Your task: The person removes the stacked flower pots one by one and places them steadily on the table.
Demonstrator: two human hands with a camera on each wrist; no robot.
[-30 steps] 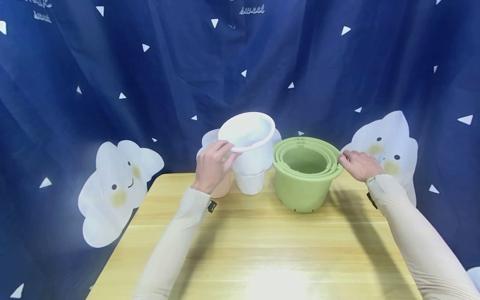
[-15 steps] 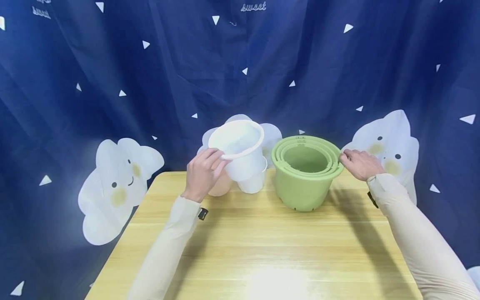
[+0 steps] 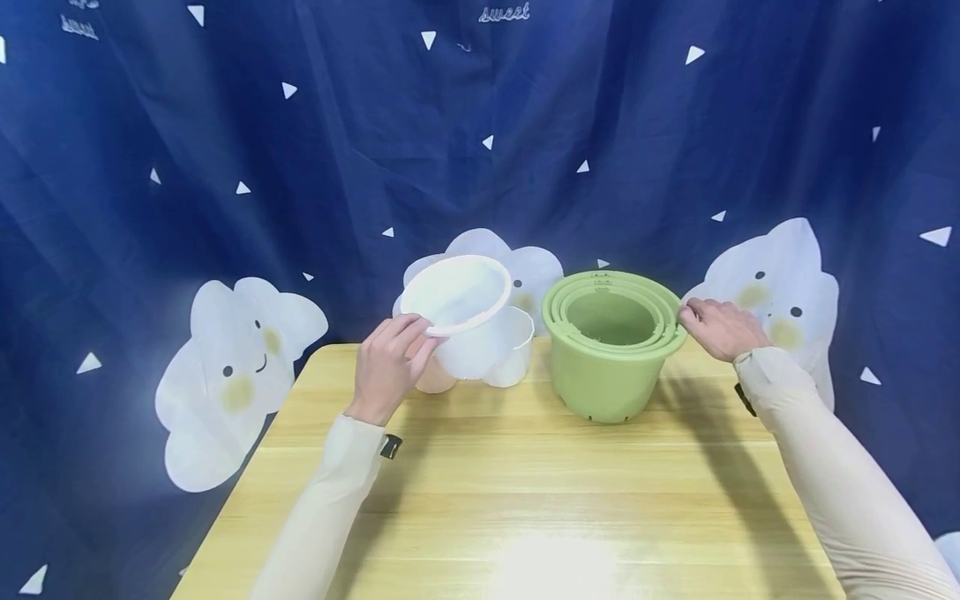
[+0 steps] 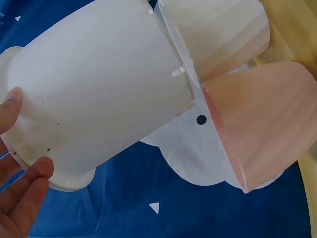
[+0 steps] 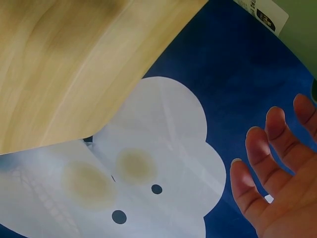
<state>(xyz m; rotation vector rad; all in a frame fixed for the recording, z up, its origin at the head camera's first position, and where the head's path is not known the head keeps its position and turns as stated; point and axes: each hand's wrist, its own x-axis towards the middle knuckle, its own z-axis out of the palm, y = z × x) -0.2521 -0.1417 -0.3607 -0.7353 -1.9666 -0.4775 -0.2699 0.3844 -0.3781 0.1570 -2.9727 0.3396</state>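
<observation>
Navy cloud-print curtain | left hand pinches round white plastic pot | likely light, stiff; best rim-held | right hand at green plastic pots, fingers spread, pinch unclear

Fingers hold a white pot by its rim near a peach pot.

The white pot partly hides (head view) the peach pot.
</observation>
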